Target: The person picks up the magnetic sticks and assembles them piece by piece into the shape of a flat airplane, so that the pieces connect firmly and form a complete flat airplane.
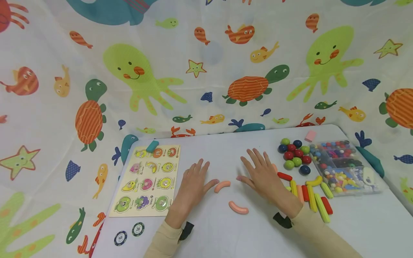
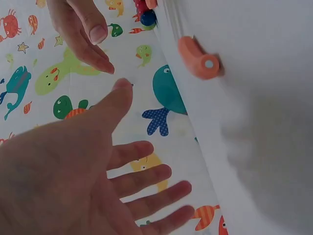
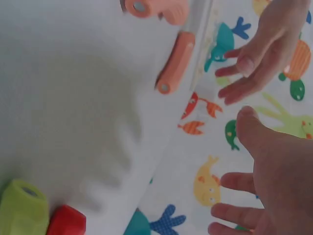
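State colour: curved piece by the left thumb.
Salmon-pink curved piece; clearest in the head view.

One curved pink piece (image 1: pixel 221 185) lies near another curved piece (image 1: pixel 238 209) on the table (image 1: pixel 222 236).

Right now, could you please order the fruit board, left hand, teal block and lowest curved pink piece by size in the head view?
Fruit board
Left hand
Teal block and lowest curved pink piece: too alike to rank

curved salmon-pink pieces (image 1: pixel 238 209) | white tabletop (image 1: pixel 213 229) | white cloth backdrop (image 1: pixel 213 53): lime-green octopuses (image 1: pixel 124 62), orange-striped turtles (image 1: pixel 246 89) | rectangular cream board (image 1: pixel 132 214): multicoloured fruit pictures (image 1: pixel 146 184) | beige cloth sleeves (image 1: pixel 164 240)
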A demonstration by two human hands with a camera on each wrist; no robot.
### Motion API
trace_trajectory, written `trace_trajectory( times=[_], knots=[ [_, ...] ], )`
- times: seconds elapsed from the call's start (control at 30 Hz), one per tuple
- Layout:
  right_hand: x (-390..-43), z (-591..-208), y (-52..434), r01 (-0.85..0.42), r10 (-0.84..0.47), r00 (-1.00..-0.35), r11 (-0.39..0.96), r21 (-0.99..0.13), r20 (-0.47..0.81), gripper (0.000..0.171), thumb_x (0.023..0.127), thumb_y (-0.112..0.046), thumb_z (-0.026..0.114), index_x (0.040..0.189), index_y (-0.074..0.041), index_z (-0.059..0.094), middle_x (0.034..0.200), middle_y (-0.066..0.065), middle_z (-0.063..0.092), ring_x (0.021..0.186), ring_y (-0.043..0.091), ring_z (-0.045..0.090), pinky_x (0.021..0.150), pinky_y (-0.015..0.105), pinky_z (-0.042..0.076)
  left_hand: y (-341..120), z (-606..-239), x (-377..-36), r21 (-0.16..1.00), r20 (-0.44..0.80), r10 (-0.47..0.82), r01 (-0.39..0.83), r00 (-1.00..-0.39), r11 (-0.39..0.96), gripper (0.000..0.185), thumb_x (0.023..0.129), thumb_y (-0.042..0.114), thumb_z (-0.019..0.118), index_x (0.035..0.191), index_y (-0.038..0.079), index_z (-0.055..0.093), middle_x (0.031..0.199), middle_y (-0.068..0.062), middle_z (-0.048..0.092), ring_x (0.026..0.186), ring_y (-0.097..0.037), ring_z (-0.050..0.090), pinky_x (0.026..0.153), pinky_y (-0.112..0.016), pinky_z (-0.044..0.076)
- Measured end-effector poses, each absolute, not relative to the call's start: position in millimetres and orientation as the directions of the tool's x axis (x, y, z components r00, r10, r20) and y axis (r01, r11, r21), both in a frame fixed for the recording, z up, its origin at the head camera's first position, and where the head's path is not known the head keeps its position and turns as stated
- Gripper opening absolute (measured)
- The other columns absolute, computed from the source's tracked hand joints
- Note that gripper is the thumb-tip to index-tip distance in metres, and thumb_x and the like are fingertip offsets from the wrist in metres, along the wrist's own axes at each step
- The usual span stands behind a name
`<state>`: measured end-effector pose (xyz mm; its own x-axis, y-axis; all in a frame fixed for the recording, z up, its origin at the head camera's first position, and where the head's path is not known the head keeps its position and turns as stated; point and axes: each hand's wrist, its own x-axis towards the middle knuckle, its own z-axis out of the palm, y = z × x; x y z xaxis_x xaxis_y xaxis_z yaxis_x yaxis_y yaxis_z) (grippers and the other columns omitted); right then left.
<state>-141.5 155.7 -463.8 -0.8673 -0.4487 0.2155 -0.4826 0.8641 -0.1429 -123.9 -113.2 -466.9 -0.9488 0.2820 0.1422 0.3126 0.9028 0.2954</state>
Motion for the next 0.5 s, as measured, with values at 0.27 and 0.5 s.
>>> trace_trajectory(
  times=[0.27,0.5],
  knots=[
    [-122.9,-475.4,148.6,-0.563,-0.538,-0.817,0.821,-0.09,0.206,0.069,0.094,-0.058,0.063,0.146,-0.013,0.054,0.154,0.016,0.048,0.144,0.038,0.042,0.119,0.059,0.03,-104.1,-480.0,-123.3,0.333,0.16,0.372,0.405,-0.914,0.852,0.062,0.096,0.044,0.067,0.144,0.006,0.054,0.145,-0.021,0.055,0.126,-0.041,0.058,0.101,-0.056,0.049],
    [-105.2,-479.6,141.9,-0.585,-0.573,-0.811,0.799,-0.139,0.117,0.066,0.093,-0.057,0.065,0.142,-0.014,0.057,0.142,0.01,0.06,0.131,0.03,0.056,0.111,0.054,0.043,-92.8,-487.6,-125.4,0.352,0.194,0.417,0.46,-0.888,0.815,0.055,0.098,0.046,0.062,0.134,0.005,0.062,0.128,-0.018,0.065,0.113,-0.035,0.063,0.093,-0.051,0.053]
  ],
)
